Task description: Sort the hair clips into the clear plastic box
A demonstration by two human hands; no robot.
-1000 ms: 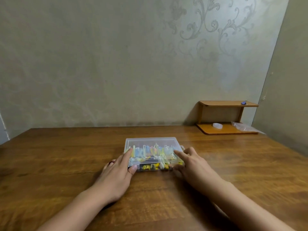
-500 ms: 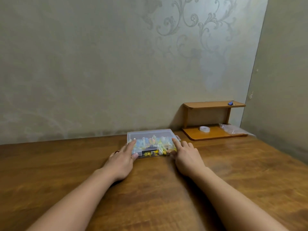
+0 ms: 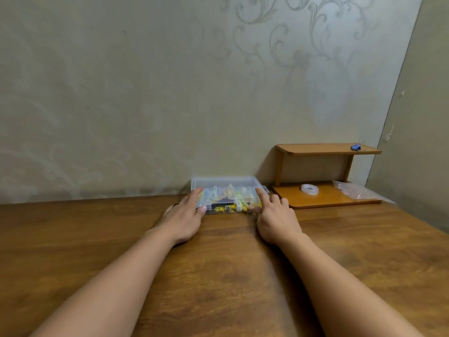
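Head view shows the clear plastic box (image 3: 226,184) of hair clips (image 3: 237,205) lidded at the table's (image 3: 73,239) far edge, left hand (image 3: 181,218) and right hand (image 3: 277,220) each pinching a near corner.

Both arms reach across the wooden table (image 3: 97,239). The left hand (image 3: 181,218) and right hand (image 3: 275,220) each hold a near corner of the closed clear plastic box (image 3: 226,184), coloured hair clips (image 3: 239,205) visible inside, by the wall.
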